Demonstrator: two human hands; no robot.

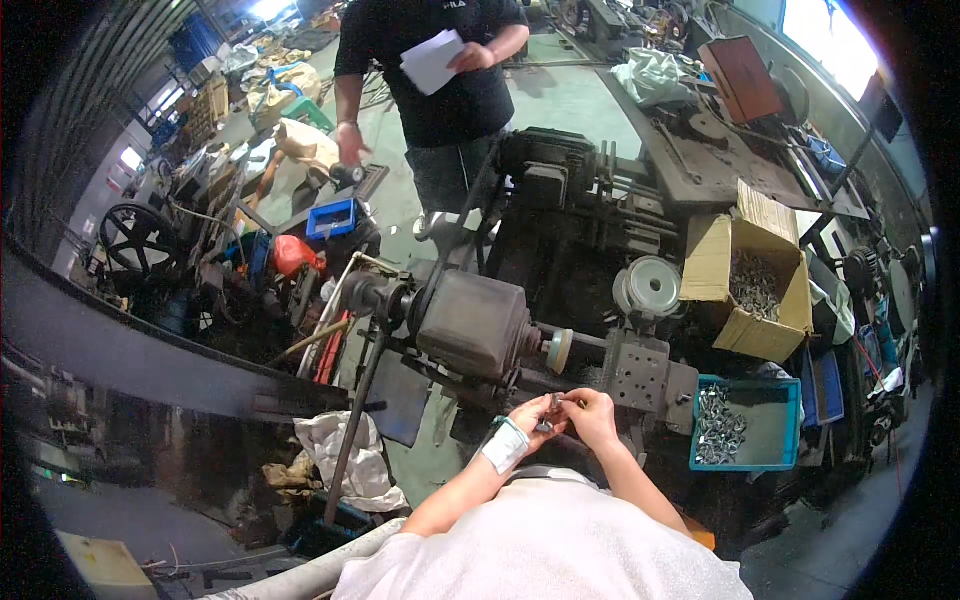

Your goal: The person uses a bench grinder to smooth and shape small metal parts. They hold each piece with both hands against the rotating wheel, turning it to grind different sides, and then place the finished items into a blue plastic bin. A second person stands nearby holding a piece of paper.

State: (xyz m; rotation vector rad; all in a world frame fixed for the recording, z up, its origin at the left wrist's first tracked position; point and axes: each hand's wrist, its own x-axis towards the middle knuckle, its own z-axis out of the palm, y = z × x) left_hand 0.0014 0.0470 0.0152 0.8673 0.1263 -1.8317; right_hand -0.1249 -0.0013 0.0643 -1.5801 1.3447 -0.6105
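White, crumpled woven sack slumps left of a grey, box-shaped metal machine housing. Just on the near side of that housing, the left hand, with a white wrap at its wrist, grasps a small, silvery metal piece in curled fingers; its exact shape is too small to tell. The right hand pinches the same piece between thumb and fingers. Right of the housing sits a pale, round metal wheel. Well to the housing's right stand a rectangular teal plastic tray and an open brown cardboard box, both holding metal parts.
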